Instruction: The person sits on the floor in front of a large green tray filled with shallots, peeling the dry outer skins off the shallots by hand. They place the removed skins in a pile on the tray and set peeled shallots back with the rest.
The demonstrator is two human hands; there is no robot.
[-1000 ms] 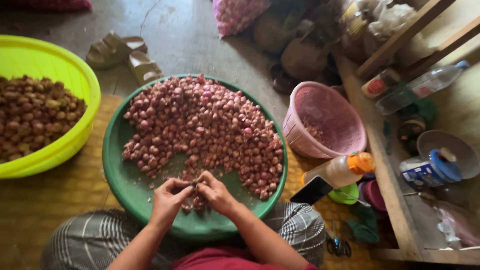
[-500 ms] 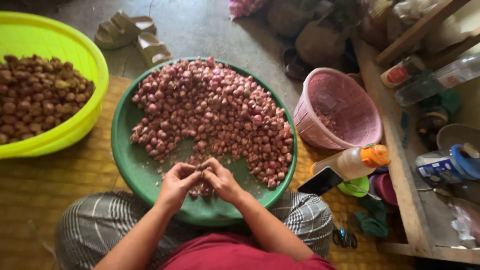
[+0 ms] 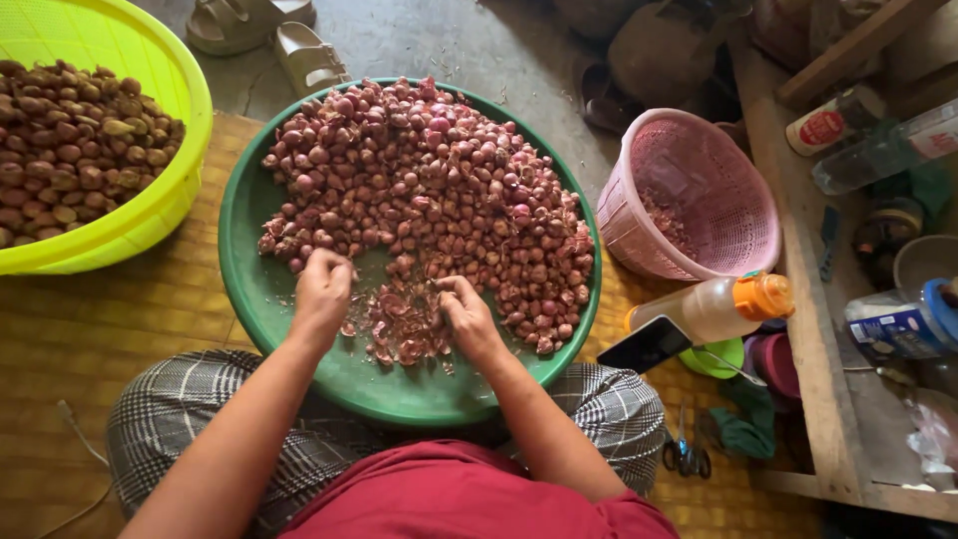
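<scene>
On lap: green basin w/ red shallots + peel pile. Left hand, right hand curled; grip unclear. Yellow tub: brown shallots. Pink basket: few scraps.

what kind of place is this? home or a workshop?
Probably a home floor or small food-prep corner, not a workshop. The person sits on a woven mat over concrete, sandals lie nearby, and shallots fill a green basin.

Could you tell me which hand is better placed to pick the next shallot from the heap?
Probably the left hand: its fingers already touch the heap of shallots, while the right hand rests over loose peels.
</scene>
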